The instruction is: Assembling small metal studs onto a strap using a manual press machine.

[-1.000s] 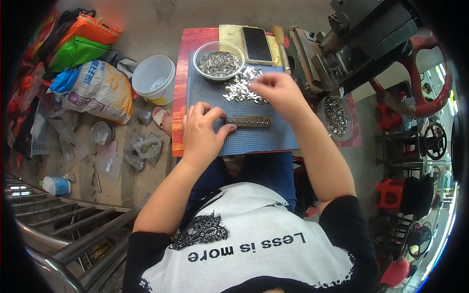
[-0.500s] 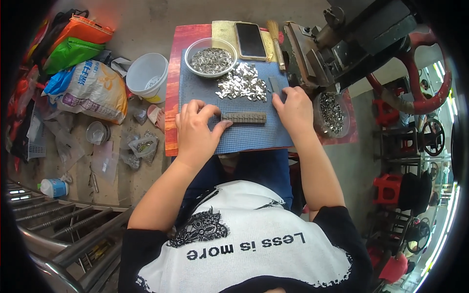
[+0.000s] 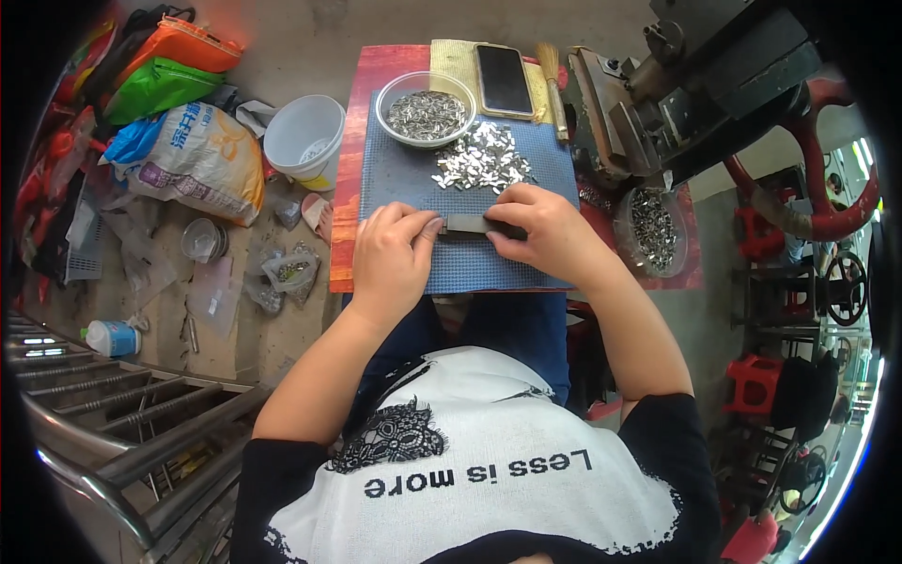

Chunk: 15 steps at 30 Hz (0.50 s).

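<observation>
Low on the blue ridged mat [image 3: 381,169], my left hand [image 3: 393,254] pinches the left end of a slotted metal block between thumb and fingers. A flat grey metal bar [image 3: 470,224] lies along the top of this block and hides most of its slots. My right hand [image 3: 543,230] has thumb and fingers closed around the bar's right part. Just beyond the hands is a loose pile of short, shiny metal pins [image 3: 484,158]. A clear round bowl [image 3: 383,111] of similar small pins stands behind the pile, to the left.
A phone [image 3: 505,80] lies on a yellow cloth at the back, beside a small brush [image 3: 554,94]. On the right stand a dark machine press [image 3: 676,122] and a clear tub of metal pieces [image 3: 653,226]. A white bucket [image 3: 305,141] stands left of the table.
My right hand has taken up the grey bar from beside the pile and moved left, laying it over the block. My left hand's fingers have drawn together at the block's end.
</observation>
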{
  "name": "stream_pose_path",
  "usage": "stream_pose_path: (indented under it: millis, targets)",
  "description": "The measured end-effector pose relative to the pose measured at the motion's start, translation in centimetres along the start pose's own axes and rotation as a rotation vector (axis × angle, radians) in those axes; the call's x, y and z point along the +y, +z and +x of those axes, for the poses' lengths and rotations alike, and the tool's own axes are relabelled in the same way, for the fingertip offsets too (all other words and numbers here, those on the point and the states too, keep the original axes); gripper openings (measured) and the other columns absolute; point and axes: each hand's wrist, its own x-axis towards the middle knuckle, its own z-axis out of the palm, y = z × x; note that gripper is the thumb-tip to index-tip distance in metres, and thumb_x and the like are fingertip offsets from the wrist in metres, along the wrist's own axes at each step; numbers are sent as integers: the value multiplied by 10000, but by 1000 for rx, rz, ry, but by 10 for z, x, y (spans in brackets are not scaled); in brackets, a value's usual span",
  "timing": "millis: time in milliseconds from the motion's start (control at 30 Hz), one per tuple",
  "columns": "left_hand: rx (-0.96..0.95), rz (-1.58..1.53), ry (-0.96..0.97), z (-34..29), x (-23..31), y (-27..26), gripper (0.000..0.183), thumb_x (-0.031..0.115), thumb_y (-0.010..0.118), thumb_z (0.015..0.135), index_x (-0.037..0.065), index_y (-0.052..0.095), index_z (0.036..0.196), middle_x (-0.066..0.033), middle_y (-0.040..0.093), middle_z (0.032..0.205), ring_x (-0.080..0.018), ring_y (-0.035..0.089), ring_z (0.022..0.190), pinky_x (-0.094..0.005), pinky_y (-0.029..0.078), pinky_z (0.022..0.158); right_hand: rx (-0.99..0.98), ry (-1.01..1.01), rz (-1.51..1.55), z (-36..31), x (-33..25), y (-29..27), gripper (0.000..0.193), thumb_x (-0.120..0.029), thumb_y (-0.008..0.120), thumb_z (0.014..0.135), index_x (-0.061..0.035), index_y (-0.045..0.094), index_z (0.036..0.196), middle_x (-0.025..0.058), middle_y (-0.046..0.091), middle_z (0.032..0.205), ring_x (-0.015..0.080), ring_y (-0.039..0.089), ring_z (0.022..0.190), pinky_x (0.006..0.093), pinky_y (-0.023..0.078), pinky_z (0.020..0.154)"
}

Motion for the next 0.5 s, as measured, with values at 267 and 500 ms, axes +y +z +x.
stream_pose_path:
  millis: [267, 500]
  targets:
    - [-46, 1, -48, 4, 1, -1, 183, 226, 739, 855, 55, 734, 921, -77, 654, 866, -289, 614, 891, -412, 435, 814, -42, -55, 4, 7, -3, 3, 236, -59, 782, 756, 2, 695, 967, 122, 642, 924, 297, 654, 848, 367, 550, 746]
    - [-303, 23, 43, 19, 9, -10, 283, 102, 785, 789, -1, 625, 998, -122, 636, 885, -271, 605, 834, -382, 483, 761, -108, 50, 91, -9, 5, -7, 228, -103, 769, 775, -11, 681, 964, 124, 633, 903, 318, 586, 928, 406, 492, 828]
